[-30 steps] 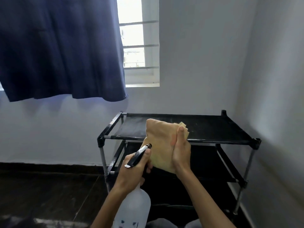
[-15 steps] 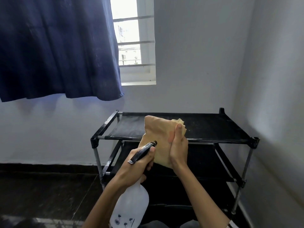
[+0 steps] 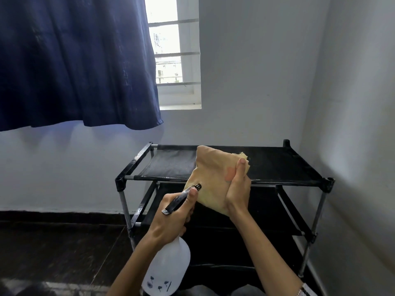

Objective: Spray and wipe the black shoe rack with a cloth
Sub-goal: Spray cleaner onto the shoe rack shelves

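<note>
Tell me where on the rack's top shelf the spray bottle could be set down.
The top shelf shows bare fabric left of the cloth, up to the left rail. More lies right of the cloth toward the wall corner. The middle is hidden behind the cloth held by the right hand; the left hand grips the spray bottle.

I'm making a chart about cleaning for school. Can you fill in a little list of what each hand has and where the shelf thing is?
left hand: grips white spray bottle, black nozzle aimed at the cloth
right hand: holds tan cloth up in front of the rack
black shoe rack: stands in the corner, below the window
curtain: dark blue, hangs left of the window
</note>
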Tool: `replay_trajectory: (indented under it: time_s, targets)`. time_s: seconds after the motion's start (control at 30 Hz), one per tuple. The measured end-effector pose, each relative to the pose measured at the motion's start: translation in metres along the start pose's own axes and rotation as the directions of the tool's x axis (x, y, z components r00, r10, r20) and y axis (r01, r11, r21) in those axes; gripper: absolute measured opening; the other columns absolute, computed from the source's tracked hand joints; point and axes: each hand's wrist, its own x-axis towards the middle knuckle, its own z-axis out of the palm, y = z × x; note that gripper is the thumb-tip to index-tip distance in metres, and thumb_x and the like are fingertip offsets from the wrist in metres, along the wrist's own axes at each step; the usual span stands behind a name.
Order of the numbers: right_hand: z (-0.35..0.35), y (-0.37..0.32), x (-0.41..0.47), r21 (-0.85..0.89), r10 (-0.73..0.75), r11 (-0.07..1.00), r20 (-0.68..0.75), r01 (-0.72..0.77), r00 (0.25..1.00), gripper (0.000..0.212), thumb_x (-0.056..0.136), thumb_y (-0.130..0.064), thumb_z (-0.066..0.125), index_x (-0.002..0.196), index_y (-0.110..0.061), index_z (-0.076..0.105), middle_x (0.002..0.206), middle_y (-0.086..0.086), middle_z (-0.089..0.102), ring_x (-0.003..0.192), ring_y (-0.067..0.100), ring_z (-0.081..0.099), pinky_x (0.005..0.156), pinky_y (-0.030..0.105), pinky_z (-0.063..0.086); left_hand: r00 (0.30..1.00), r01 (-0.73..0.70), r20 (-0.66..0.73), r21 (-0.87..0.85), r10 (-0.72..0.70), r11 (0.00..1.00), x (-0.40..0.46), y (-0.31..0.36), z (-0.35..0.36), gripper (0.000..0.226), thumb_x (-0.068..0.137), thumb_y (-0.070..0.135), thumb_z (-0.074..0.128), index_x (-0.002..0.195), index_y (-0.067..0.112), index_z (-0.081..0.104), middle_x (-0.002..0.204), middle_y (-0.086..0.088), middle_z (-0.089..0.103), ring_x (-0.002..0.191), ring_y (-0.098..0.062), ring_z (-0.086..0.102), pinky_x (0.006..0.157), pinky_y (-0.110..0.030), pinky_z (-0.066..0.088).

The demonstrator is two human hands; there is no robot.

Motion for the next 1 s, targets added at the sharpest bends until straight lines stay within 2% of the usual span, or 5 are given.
replay_trajectory:
  time_s: [0.2,0.43,0.63,0.77,1.0]
  targets:
    - [-0.003,-0.001,0.004,0.0,-0.022,1.0,-0.013,0.022,1.0,0.063,0.076,-0.081,0.028,0.079,-0.029,0.063,0.082,-0.002,0.069,0.08,0.018,0.066,0.078,0.039,0.055,0.992,0.074,0.098,0.009,-0.075,0.997,-0.001,-0.005,-0.012,0.054,0.082,0.063,0.047,0.072,0.012,0.062,0.064,-0.005,0.061,0.058,-0.017,0.056,0.043,-0.021,0.039]
    - [0.002,0.0,0.004,0.02,-0.021,1.0,-0.001,0.021,1.0,0.057,0.081,-0.077,0.03,0.075,-0.031,0.063,0.078,-0.003,0.069,0.077,0.017,0.067,0.077,0.041,0.056,0.993,0.114,0.033,0.038,-0.116,0.993,0.001,-0.009,-0.012,0.051,0.074,0.067,0.051,0.06,0.018,0.055,0.051,0.001,0.047,0.045,-0.012,0.042,0.04,-0.024,0.034]
    - [0.004,0.001,0.005,0.027,-0.041,0.999,-0.022,0.042,0.999,0.06,0.082,-0.075,0.031,0.07,-0.027,0.064,0.069,-0.006,0.069,0.071,0.015,0.067,0.07,0.037,0.056,0.967,0.087,0.234,0.09,-0.106,0.992,-0.003,-0.007,-0.008,0.049,0.086,0.059,0.045,0.076,0.012,0.056,0.063,0.0,0.055,0.06,-0.012,0.05,0.044,-0.02,0.037]
    - [0.003,0.001,0.005,0.031,-0.049,0.998,-0.031,0.05,0.998,0.058,0.083,-0.074,0.031,0.073,-0.027,0.064,0.074,-0.003,0.069,0.073,0.018,0.068,0.07,0.037,0.056,0.974,0.096,0.199,0.06,-0.106,0.994,0.0,-0.009,0.009,0.044,0.078,0.062,0.052,0.065,0.02,0.047,0.056,0.001,0.04,0.048,-0.011,0.037,0.04,-0.022,0.031]
    - [-0.006,0.0,0.008,-0.005,-0.07,0.998,-0.047,0.07,0.996,0.063,0.078,-0.079,0.028,0.084,-0.027,0.064,0.085,0.001,0.07,0.082,0.02,0.067,0.08,0.044,0.055,0.998,0.042,0.036,0.075,-0.045,0.996,0.006,-0.006,0.0,0.054,0.081,0.063,0.045,0.074,0.012,0.059,0.061,0.001,0.058,0.057,-0.011,0.052,0.044,-0.016,0.038]
